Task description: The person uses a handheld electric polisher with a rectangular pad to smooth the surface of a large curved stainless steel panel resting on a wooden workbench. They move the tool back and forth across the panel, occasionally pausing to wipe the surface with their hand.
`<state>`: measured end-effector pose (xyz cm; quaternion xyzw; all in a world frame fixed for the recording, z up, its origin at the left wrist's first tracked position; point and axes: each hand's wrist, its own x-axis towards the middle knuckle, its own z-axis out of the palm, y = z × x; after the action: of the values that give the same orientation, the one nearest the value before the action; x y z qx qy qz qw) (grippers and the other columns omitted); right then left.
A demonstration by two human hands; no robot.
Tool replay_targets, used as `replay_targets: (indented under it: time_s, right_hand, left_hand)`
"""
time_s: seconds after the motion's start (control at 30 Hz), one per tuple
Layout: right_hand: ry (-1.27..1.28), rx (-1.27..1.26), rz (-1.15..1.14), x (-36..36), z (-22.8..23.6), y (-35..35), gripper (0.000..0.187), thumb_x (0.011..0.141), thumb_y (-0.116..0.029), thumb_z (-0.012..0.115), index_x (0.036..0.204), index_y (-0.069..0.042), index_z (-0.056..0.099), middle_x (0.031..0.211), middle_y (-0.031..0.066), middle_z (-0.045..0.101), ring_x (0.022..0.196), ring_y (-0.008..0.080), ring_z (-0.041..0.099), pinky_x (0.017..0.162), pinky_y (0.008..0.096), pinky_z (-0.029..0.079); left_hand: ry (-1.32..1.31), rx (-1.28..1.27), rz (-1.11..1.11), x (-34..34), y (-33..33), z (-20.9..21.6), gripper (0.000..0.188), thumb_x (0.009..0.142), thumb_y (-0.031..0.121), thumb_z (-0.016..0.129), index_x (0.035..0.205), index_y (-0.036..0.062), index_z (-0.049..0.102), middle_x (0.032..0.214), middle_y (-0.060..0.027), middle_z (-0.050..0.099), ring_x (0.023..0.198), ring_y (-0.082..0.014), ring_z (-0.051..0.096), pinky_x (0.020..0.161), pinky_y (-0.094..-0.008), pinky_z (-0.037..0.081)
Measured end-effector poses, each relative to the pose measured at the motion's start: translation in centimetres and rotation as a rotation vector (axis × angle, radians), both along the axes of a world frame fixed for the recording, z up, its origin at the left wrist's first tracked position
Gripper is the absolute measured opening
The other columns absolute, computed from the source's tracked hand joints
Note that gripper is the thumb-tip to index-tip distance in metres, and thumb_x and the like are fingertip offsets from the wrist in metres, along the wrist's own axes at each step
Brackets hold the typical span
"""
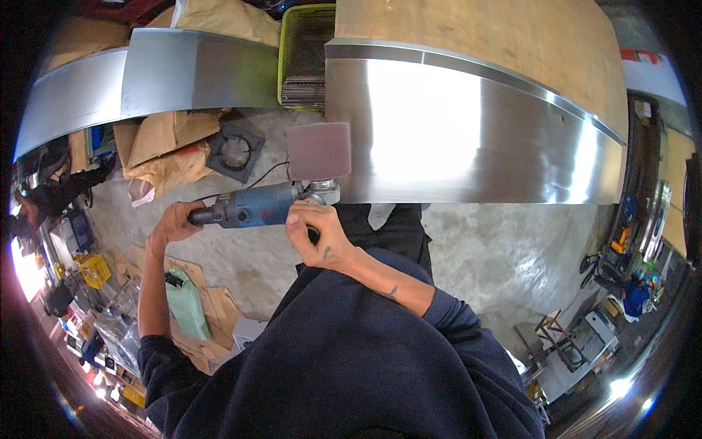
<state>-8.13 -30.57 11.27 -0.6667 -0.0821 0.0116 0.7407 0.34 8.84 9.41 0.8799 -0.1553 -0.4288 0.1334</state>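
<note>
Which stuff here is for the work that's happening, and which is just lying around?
For the work:
blue power tool, being held
square reddish pad on its end
shiny metal panel, probably, near the pad

Just lying around, it seems:
pale green bag
yellow crate
cardboard box

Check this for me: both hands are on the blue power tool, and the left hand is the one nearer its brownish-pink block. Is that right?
Not quite: the right hand is the one nearer the brownish-pink block. The head view shows the left hand at the opposite end. Both hands are indeed on the blue power tool.
</note>
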Motion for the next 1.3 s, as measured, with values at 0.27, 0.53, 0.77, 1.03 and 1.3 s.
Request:
replay_targets:
  time_s: [0.27,0.53,0.77,1.03,1.3]
  right_hand:
    - [-0.042,-0.05,-0.038,0.1,-1.0,-0.7,0.036,0.103,-0.011,0.051,0.069,0.0,0.051,0.062,0.0086,0.05,0.057,0.0225,0.046,0.064,0.0369,0.04]
    - [-0.022,-0.043,-0.081,-0.1,-0.8,-2.3,0.039,0.103,-0.013,0.051,0.067,0.0,0.05,0.061,0.0078,0.051,0.057,0.0206,0.046,0.063,0.0381,0.04]
    - [-0.002,-0.007,-0.126,0.1,-0.5,-4.1,0.034,0.1,-0.008,0.052,0.067,0.001,0.05,0.062,0.0105,0.049,0.057,0.0241,0.045,0.062,0.0388,0.039]
    - [0.006,0.008,-0.186,0.2,-0.6,-7.2,0.042,0.104,-0.009,0.049,0.064,0.001,0.053,0.061,0.008,0.055,0.059,0.0189,0.051,0.062,0.0367,0.043]
    - [0.038,0.076,-0.258,-1.0,-1.3,-11.2,0.038,0.103,-0.012,0.052,0.068,0.004,0.048,0.062,0.0127,0.048,0.057,0.0212,0.045,0.059,0.0387,0.038]
  left_hand:
    - [0.013,-0.005,0.0,1.0,-1.4,-0.7,0.039,0.073,0.013,0.078,0.111,0.0107,0.071,0.09,-0.0156,0.074,0.085,-0.0374,0.071,0.078,-0.0436,0.055]
    - [-0.006,-0.023,-0.012,1.7,-3.5,-0.8,0.043,0.073,0.012,0.08,0.114,0.0084,0.071,0.095,-0.0171,0.074,0.089,-0.0355,0.072,0.081,-0.0429,0.055]
    - [0.015,-0.018,-0.03,3.0,-5.4,-0.3,0.05,0.072,0.009,0.081,0.12,0.0028,0.07,0.097,-0.0193,0.074,0.087,-0.0292,0.072,0.079,-0.04,0.055]
    - [-0.091,-0.181,-0.148,4.4,-8.3,-0.3,0.047,0.075,0.013,0.081,0.12,0.0038,0.07,0.091,-0.0213,0.073,0.084,-0.0358,0.072,0.077,-0.0422,0.055]
    - [0.03,-0.063,-0.138,5.2,-13.2,-0.6,0.05,0.077,0.015,0.08,0.125,0.0069,0.07,0.093,-0.0205,0.075,0.085,-0.0353,0.073,0.08,-0.0424,0.055]
